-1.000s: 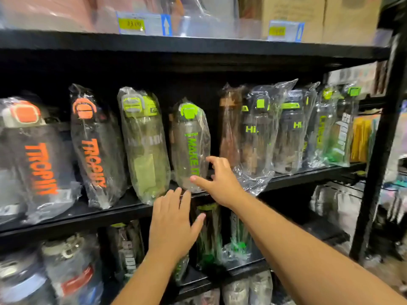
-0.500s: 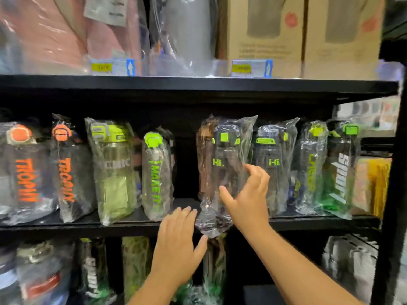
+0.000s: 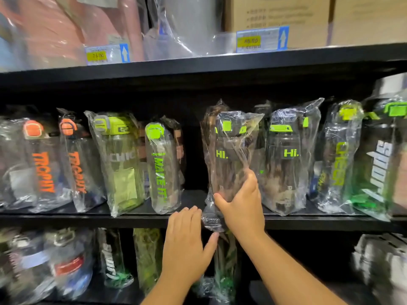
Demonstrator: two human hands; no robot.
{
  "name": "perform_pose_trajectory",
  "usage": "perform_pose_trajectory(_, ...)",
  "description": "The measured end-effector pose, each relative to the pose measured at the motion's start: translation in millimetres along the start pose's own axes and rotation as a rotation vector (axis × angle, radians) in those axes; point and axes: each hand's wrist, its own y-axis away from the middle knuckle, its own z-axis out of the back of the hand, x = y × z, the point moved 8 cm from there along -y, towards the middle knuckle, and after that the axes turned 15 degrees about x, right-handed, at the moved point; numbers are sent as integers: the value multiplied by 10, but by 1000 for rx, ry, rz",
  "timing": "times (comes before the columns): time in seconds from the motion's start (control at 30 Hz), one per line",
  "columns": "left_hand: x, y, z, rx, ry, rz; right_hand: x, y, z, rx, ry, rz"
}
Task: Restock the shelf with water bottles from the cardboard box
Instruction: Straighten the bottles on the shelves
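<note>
A dark "Hi." water bottle [image 3: 229, 155] in a clear plastic bag stands on the middle black shelf [image 3: 132, 219]. My right hand [image 3: 242, 208] grips its lower part, thumb on the left and fingers round the right side. My left hand [image 3: 187, 241] is open, fingers straight at the shelf's front edge, thumb under the bag's hanging tail. A second "Hi." bottle [image 3: 288, 157] stands just to the right. The cardboard box is not in view.
Bagged bottles line the shelf: two orange "TROPIN" ones [image 3: 44, 168], a lime-lidded one [image 3: 119, 159], a "MAKE IT" one [image 3: 160, 168], and green-lettered ones at the right [image 3: 339, 159]. A gap lies left of the held bottle. Boxes [image 3: 277, 16] fill the shelf above; more bottles sit below.
My right hand moved from the shelf edge onto the "Hi." bottle and closed round its lower part. My left hand stayed at the shelf edge. The view tilted upward and right.
</note>
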Motion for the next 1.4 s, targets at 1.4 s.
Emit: perform_pose_trajectory(1.4,-468,48,227,-69,52,-248,-393,182,1189,-97,96,-238)
